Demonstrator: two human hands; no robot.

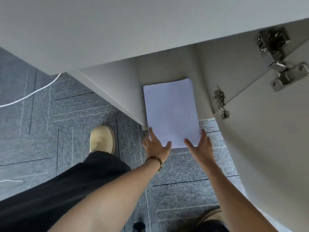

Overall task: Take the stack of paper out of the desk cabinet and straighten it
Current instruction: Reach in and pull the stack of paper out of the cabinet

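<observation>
A white stack of paper [170, 109] lies half inside the open grey desk cabinet [167, 67], its near end sticking out over the carpet. My left hand [156, 145] grips the stack's near left corner, thumb on top and fingers along the left edge. At the near right corner my right hand [199, 146] holds it the same way, thumb on top. The top sheets look slightly fanned at the far end. A beaded bracelet sits on my left wrist.
The open cabinet door [267, 131] with metal hinges [220, 104] stands to the right. The desk top [117, 30] overhangs above. Blue-grey carpet [66, 114], a white cable [33, 92] at left, my beige shoe [102, 139] and dark trouser leg lie below left.
</observation>
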